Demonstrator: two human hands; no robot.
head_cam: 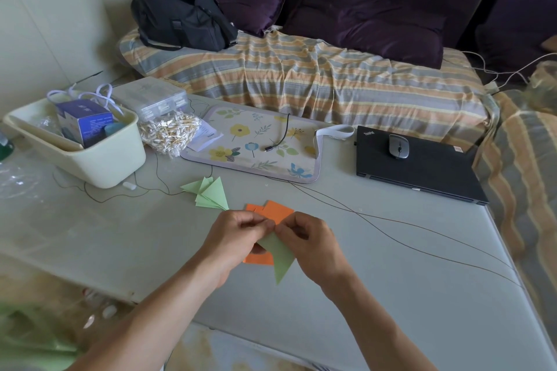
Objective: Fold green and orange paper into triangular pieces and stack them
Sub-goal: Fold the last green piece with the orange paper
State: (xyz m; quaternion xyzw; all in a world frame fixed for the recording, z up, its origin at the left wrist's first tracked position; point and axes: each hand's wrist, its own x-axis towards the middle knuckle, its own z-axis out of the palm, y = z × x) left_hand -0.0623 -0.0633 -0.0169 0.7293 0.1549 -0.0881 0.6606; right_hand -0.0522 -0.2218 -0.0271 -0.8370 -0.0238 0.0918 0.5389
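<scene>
Green folded paper triangle (280, 259) is pinched at its wide top edge by both hands, the left hand (232, 238) and right hand (310, 241), fingers curled on it just above the table (391, 295). Its long axis runs top to bottom, sharp tip pointing toward the viewer. Orange paper pieces (271, 211) lie beneath and behind it; finished green triangles (208, 193) sit stacked just beyond, to the left. A cream plastic tub (99, 159) holds a blue box (84, 123). A clear bag (168, 132) holds cotton swabs. A closed black laptop (422, 169) reads "ThinkPad".
</scene>
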